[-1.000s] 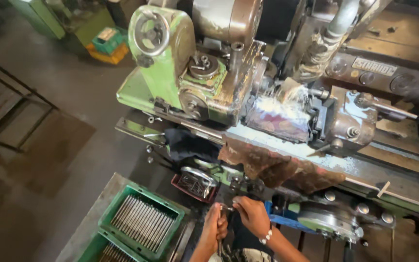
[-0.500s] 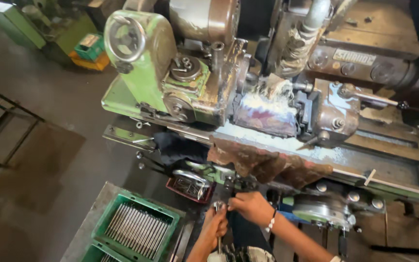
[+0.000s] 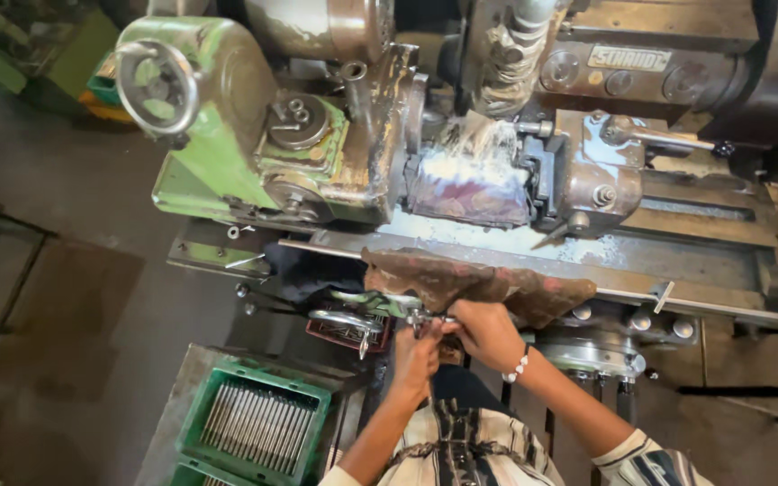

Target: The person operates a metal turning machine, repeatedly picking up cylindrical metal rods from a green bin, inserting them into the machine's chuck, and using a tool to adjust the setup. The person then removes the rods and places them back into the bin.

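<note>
Left hand (image 3: 418, 353) and right hand (image 3: 486, 331) touching, fingers curled together, pinching a small metal part (image 3: 421, 317) just below the lathe (image 3: 461, 171). Part at 6 o'clock of the rag (image 3: 479, 283) draped on the bed. Chrome gauge (image 3: 353, 317) at 9 o'clock of the hands. Green crate (image 3: 254, 423) of rods at 8 o'clock. Handwheel (image 3: 159, 85) at 11 o'clock.

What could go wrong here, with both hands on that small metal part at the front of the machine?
1. Both hands, left hand and right hand, pinch a small metal fitting close together; a slip could nip a finger.
2. The brown rag hangs over the bed edge right above the hands and could snag.
3. The bead bracelet on the right wrist might catch on nearby handles.
</note>
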